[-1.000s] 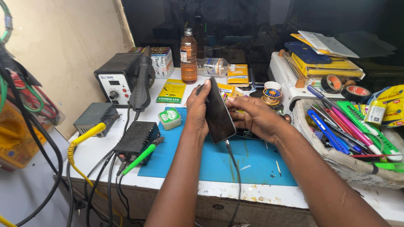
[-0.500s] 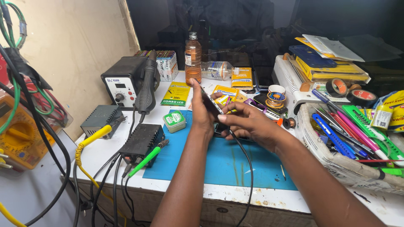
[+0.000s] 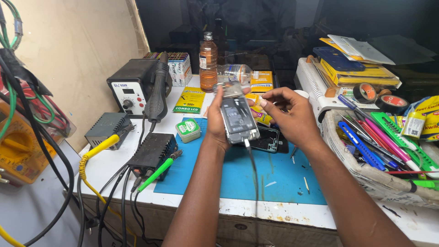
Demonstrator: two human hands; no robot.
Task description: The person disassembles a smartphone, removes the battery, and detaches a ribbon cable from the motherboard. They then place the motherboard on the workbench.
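My left hand (image 3: 217,128) holds a phone (image 3: 238,116) upright over the blue mat (image 3: 256,169), its opened back with the inner parts facing me. A dark cable (image 3: 252,169) hangs from the phone's lower end toward the table edge. My right hand (image 3: 292,116) is just to the right of the phone, fingers curled, thumb and forefinger close to its upper right edge. Whether it touches the phone is unclear. A dark flat phone part (image 3: 270,139) lies on the mat under my right hand.
A hot-air station (image 3: 132,87) with its handle stands at the left, near a black box (image 3: 153,151) with a green probe (image 3: 157,174). A brown bottle (image 3: 208,61) stands behind. A basket of tools (image 3: 379,146) sits right, tape rolls (image 3: 379,98) and books (image 3: 356,68) beyond.
The phone was edge-on and low over the mat half a second ago; now my left hand has raised and turned it so its open back faces me. My right hand has lifted off.
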